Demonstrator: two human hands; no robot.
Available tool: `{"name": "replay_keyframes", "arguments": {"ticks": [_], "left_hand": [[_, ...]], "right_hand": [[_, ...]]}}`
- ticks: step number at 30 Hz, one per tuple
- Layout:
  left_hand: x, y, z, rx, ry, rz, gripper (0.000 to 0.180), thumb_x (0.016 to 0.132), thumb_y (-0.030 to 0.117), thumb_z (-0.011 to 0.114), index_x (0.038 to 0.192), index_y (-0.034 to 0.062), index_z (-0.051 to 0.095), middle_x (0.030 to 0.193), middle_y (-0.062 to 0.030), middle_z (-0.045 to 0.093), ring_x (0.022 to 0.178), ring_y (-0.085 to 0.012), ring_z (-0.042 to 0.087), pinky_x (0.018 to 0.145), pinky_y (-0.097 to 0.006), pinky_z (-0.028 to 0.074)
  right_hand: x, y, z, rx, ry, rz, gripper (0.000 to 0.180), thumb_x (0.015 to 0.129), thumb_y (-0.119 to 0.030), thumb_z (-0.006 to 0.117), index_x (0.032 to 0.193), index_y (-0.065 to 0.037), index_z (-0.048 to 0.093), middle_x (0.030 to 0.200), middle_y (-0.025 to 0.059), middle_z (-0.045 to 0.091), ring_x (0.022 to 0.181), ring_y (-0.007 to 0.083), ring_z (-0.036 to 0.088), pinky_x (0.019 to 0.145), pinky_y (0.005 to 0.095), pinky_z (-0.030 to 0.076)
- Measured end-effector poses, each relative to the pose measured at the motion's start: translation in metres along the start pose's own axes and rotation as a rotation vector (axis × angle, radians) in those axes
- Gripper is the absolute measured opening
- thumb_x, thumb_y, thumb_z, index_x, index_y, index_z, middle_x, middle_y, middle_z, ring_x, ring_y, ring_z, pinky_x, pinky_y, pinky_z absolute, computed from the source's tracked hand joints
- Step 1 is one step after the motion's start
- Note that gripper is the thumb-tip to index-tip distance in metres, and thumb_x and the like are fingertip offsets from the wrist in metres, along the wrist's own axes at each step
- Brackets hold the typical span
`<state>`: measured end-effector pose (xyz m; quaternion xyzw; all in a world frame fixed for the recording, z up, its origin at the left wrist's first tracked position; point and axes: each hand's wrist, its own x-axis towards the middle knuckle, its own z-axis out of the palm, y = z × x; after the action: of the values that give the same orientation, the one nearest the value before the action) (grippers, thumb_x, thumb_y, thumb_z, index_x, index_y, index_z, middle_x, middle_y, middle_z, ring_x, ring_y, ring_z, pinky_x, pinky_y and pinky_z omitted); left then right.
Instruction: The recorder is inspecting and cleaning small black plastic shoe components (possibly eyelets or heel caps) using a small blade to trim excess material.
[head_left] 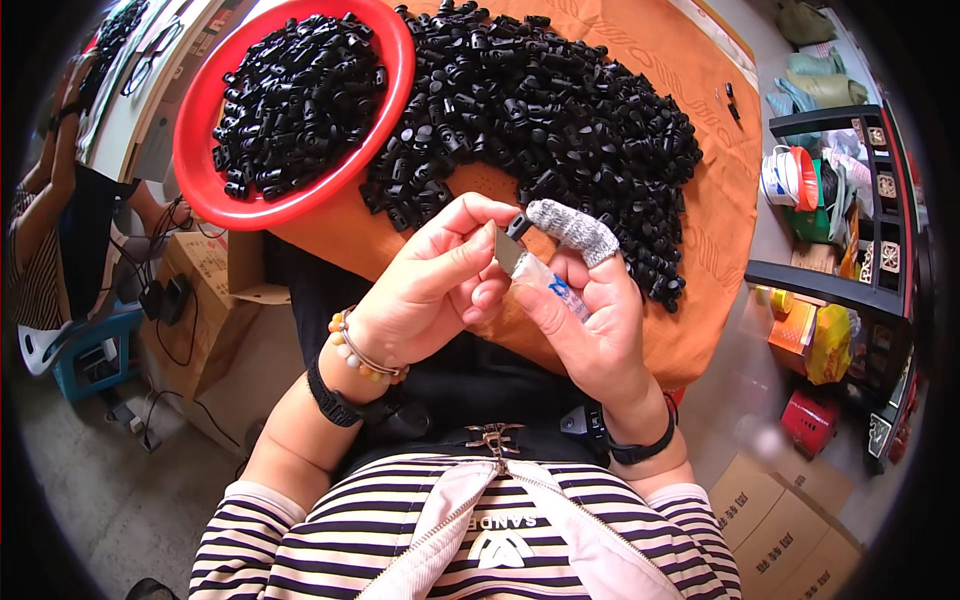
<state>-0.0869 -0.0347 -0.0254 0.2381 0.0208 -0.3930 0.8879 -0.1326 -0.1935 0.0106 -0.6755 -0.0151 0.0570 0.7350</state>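
My left hand (425, 275), with a bead bracelet at the wrist, is closed, and its thumb and forefinger pinch a small black plastic piece (518, 227). My right hand (605, 325) grips a short flat metal blade (508, 250) by its handle, which is wrapped in whitish film with blue marks. A grey knitted finger cover (575, 230) sits on my right forefinger, stretched toward the black piece. The blade's end lies close beside that piece; whether they touch I cannot tell. Just beyond my hands spreads a heap of similar black pieces (560, 110).
A red basin (190, 175) full of black pieces stands at the left on the orange cloth (725, 215). Cardboard boxes (775, 520) lie at the lower right, below a dark shelf rack (820, 285). Another person's arm (50, 180) shows at the far left, near a blue stool (100, 355).
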Motion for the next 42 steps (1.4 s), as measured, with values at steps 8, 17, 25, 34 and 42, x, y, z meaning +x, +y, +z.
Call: {"name": "replay_keyframes", "arguments": {"ticks": [8, 17, 25, 34, 42], "left_hand": [[0.001, -0.003, -0.004, -0.021, -0.038, 0.023, 0.027, 0.091, 0.015, 0.052, 0.115, 0.0068, 0.043, 0.081, -0.0010, 0.054, 0.055, -0.0030, 0.045, 0.047, -0.016, 0.037], [0.002, -0.003, -0.010, -0.031, -0.024, -0.020, 0.028, 0.090, 0.016, 0.053, 0.114, 0.0050, 0.044, 0.081, -0.0005, 0.054, 0.055, -0.0013, 0.044, 0.044, -0.013, 0.036], [0.005, 0.000, -0.011, -0.016, 0.021, -0.084, 0.027, 0.090, 0.022, 0.054, 0.115, 0.0102, 0.050, 0.070, 0.0036, 0.048, 0.059, -0.0029, 0.046, 0.048, -0.016, 0.036], [0.006, 0.000, -0.009, -0.082, -0.024, -0.109, 0.028, 0.091, 0.024, 0.052, 0.114, 0.0087, 0.049, 0.085, -0.0010, 0.050, 0.060, -0.0028, 0.045, 0.047, -0.016, 0.037], [0.006, -0.001, -0.010, -0.136, -0.016, -0.101, 0.027, 0.091, 0.021, 0.052, 0.112, 0.0057, 0.046, 0.086, -0.0020, 0.049, 0.059, -0.0030, 0.043, 0.046, -0.015, 0.036]], "right_hand": [[0.001, 0.003, -0.002, 0.024, -0.010, -0.008, 0.041, 0.087, -0.005, 0.056, 0.123, 0.004, 0.039, 0.097, 0.0104, 0.062, 0.087, 0.0087, 0.057, 0.076, 0.0217, 0.045], [0.002, 0.004, -0.005, -0.074, -0.009, -0.019, 0.038, 0.087, -0.005, 0.057, 0.121, 0.003, 0.043, 0.099, 0.0108, 0.063, 0.087, 0.0083, 0.057, 0.076, 0.0223, 0.045], [0.005, 0.006, -0.008, -0.105, 0.001, -0.051, 0.037, 0.087, -0.006, 0.057, 0.120, 0.002, 0.045, 0.105, 0.0114, 0.063, 0.090, 0.0112, 0.059, 0.078, 0.0243, 0.046], [0.006, 0.009, -0.021, -0.244, 0.063, -0.098, 0.032, 0.088, -0.009, 0.056, 0.116, 0.003, 0.049, 0.101, 0.0111, 0.061, 0.093, 0.0131, 0.058, 0.080, 0.0256, 0.045], [0.020, 0.009, -0.012, 0.017, 0.148, -0.080, 0.045, 0.089, -0.011, 0.056, 0.125, 0.007, 0.036, 0.093, 0.0045, 0.054, 0.081, 0.0045, 0.049, 0.073, 0.0179, 0.041]]}}
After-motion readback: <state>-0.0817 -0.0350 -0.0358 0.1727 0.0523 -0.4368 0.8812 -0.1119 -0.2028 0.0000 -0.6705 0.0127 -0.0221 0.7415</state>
